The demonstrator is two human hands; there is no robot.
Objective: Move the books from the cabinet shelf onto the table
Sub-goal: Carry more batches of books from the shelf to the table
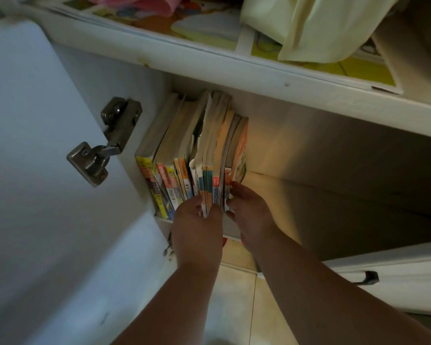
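worn, bright-spined books (pixel 184 150) stand upright on the shelf (pixel 296 195); left hand (pixel 197 220) and right hand (pixel 249 215) grip spines at 6 o'clock.

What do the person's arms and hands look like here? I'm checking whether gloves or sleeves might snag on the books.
Both forearms are bare up to the frame edge: no sleeves in view. The left hand and right hand wear no gloves, and no rings, watch or bracelet can be seen. The fingers are mostly hidden against the book spines, so nails cannot be judged.
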